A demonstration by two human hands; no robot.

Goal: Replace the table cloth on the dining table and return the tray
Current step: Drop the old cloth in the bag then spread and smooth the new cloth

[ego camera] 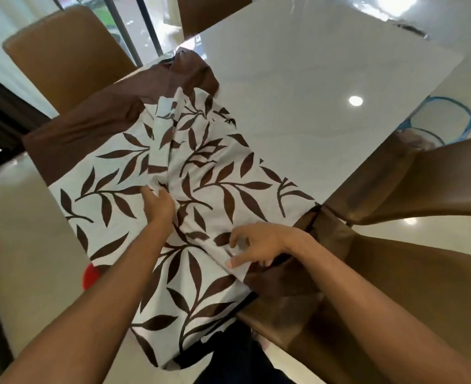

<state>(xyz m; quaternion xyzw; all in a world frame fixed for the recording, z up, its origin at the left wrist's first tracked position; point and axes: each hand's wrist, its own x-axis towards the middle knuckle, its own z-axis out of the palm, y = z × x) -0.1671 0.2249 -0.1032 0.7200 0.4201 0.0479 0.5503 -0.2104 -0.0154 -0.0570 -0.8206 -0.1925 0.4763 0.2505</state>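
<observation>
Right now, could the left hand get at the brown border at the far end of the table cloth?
Probably yes. The left hand grips a fold, and only table cloth lies between it and the brown border; nothing stands in the way.

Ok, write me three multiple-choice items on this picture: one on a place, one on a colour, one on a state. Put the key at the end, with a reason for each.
1. Which part of the dining table does the table cloth cover?
A) the whole top
B) the end nearest the person, with the far part bare
C) none of it

2. What colour are the leaves printed on the table cloth?
A) green
B) blue
C) brown

3. How does the table cloth lie?
A) flat and smooth
B) partly folded over and bunched
C) rolled into a tube

Key: 1 B, the glossy white top shows bare beyond the cloth; 2 C, the leaves are brown on white, inside a brown border; 3 B, a doubled layer and creases run down its middle.
</observation>
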